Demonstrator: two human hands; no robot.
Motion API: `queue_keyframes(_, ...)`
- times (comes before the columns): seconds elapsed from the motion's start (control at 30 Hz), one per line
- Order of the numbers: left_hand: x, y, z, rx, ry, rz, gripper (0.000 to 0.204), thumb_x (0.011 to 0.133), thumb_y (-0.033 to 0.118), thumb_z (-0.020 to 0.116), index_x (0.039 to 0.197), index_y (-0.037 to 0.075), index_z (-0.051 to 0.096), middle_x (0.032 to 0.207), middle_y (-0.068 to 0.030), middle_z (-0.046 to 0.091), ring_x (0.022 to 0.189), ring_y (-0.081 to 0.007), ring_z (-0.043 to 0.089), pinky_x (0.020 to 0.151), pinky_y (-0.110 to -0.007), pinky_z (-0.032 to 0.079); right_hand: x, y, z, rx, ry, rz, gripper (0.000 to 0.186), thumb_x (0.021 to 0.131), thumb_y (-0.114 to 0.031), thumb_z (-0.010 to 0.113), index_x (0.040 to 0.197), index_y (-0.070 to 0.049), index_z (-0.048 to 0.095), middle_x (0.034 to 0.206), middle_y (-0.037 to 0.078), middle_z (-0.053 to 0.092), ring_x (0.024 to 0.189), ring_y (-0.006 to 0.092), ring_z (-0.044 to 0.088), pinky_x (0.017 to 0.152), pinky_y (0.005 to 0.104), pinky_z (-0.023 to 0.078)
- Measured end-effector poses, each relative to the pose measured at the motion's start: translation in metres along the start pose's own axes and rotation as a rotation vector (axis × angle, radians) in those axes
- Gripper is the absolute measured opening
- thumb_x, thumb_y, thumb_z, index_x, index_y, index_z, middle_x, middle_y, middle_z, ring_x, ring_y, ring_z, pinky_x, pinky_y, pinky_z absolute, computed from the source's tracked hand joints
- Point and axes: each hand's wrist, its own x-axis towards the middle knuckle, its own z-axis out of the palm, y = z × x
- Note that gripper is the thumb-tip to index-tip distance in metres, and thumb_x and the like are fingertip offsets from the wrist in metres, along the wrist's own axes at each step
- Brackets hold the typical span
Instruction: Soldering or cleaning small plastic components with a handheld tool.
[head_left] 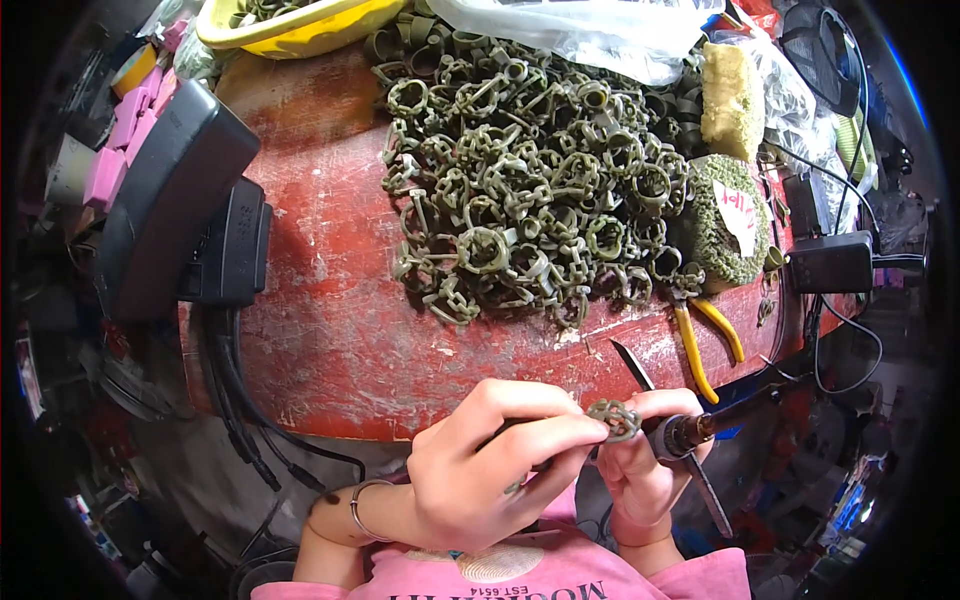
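Observation:
In front of my chest, my left hand (pixel 505 455) pinches a small dark green openwork ring (pixel 614 420) between thumb and fingers. My right hand (pixel 645 465) is closed just right of it, its fingertips close to or touching the ring. A thin, flat, dark file-like strip (pixel 710 497) slants through my right hand, one end sticking out above the fingers and the other below. Across that hand lies the round end of a dark rod (pixel 685 435) reaching right; whether I grip it cannot be made out.
Many similar green rings (pixel 540 180) are heaped on the red, worn table (pixel 320 350). Pliers with yellow handles (pixel 692 350) lie at the right, near a green block (pixel 728 215) and a yellowish block (pixel 730 100). A black device (pixel 180 200) with hanging cables stands left. A yellow basin (pixel 300 30) is behind.

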Motion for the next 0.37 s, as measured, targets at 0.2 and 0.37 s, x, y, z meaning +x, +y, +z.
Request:
queue_keyframes(0.2, 0.003, -0.009, -0.01, -0.18, 0.006, -0.155, 0.017, 0.065, -0.002, 0.068, 0.079, 0.003, 0.061, 0.081, -0.0071, 0.056, 0.071, -0.0145, 0.055, 0.062, -0.024, 0.045, 0.004, 0.0, 0.004, -0.132, 0.006, 0.001, 0.016, 0.078, -0.008, 0.06, 0.088, 0.003, 0.053, 0.068, 0.008, 0.056, 0.052, 0.0083, 0.049, 0.045, 0.02, 0.039)
queue_keyframes(0.37, -0.003, -0.01, -0.033, -0.732, 0.103, -0.626, 0.008, 0.072, 0.003, 0.064, 0.078, 0.002, 0.058, 0.097, -0.0101, 0.054, 0.071, -0.0089, 0.053, 0.061, -0.021, 0.044, 0.01, 0.013, 0.007, -0.06, 0.0, -0.104, 0.015, 0.078, -0.006, 0.058, 0.088, 0.004, 0.051, 0.052, 0.005, 0.049, 0.038, 0.0072, 0.042, 0.035, 0.0201, 0.031)
